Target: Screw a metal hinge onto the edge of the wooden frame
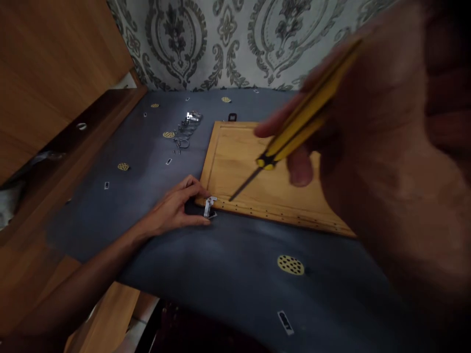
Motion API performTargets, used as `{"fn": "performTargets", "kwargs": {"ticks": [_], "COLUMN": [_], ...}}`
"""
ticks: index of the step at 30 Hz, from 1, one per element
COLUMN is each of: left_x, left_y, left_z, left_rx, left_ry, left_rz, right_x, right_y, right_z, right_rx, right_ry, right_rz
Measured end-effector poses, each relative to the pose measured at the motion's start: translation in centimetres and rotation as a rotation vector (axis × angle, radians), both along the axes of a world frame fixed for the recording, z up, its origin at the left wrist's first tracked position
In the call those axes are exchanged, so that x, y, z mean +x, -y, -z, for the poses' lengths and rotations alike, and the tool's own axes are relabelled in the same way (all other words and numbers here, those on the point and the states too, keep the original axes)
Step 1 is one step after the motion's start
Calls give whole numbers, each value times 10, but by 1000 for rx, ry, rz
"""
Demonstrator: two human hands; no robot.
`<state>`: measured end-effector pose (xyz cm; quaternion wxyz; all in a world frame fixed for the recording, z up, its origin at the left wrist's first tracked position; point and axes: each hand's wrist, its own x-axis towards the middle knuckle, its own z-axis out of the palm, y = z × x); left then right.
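Head view. Left hand (178, 203): pinching a metal bracket (208, 207) at the near-left corner of our wooden board (235, 159). Right hand (386, 127): gripping a yellow screwdriver (307, 115), tip over the board's edge; contact, we cannot tell. Step, as we judge: positioning the bracket. Next move calls for steady hold, careful aim.

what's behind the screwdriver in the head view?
Behind the screwdriver's shaft: the wooden board. The right hand covers the board's right end, so that part can't be seen.
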<state>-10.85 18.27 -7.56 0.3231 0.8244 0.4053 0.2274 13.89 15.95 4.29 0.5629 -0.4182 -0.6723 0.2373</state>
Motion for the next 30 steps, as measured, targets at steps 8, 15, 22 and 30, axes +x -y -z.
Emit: {"fn": "performTargets", "kwargs": {"ticks": [8, 15, 22, 30], "left_x": [1, 0, 1, 1], "left_y": [1, 1, 1, 1], "left_z": [-4, -1, -2, -2], "left_rx": [8, 10, 11, 25], "left_ry": [-39, -33, -37, -41], "left_rz": [2, -9, -6, -8], "right_x": [-15, -16, -17, -18], "right_y": [-14, -15, -18, -17], "right_z": [31, 47, 53, 55], "right_rx": [-37, -92, -77, -70], "right_ry": [-2, 0, 60, 62], "right_rz": [-264, -268, -261, -308]}}
